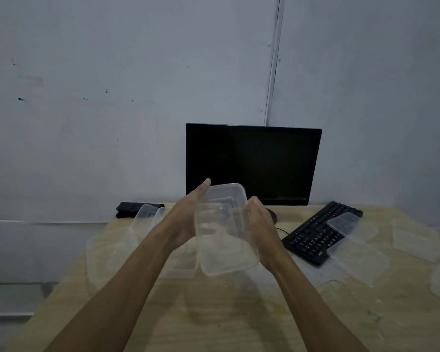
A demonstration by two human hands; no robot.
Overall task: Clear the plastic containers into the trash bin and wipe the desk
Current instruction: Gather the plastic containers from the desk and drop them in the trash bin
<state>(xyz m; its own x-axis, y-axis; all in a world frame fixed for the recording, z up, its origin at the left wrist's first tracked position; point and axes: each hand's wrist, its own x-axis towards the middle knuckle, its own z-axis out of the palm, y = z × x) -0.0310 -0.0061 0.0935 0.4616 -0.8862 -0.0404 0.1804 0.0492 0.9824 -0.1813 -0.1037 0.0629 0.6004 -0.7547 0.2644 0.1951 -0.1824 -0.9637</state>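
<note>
I hold a clear rectangular plastic container (224, 240) up above the wooden desk (214, 321), tilted with its open side toward me. My left hand (186, 219) grips its left side, thumb up along the rim. On the opposite side my right hand (261, 229) curls round the right edge. Several more clear containers lie on the desk: some at the left (112, 252), one leaning at the back left (148, 214), one partly over the keyboard (351, 224), others at the far right (414, 240). No trash bin is in view.
A black monitor (253, 163) stands at the back against a grey wall. A black keyboard (313, 232) lies angled at the right. A folded black cloth (130, 209) sits at the desk's back left corner. The desk's left edge drops to the floor.
</note>
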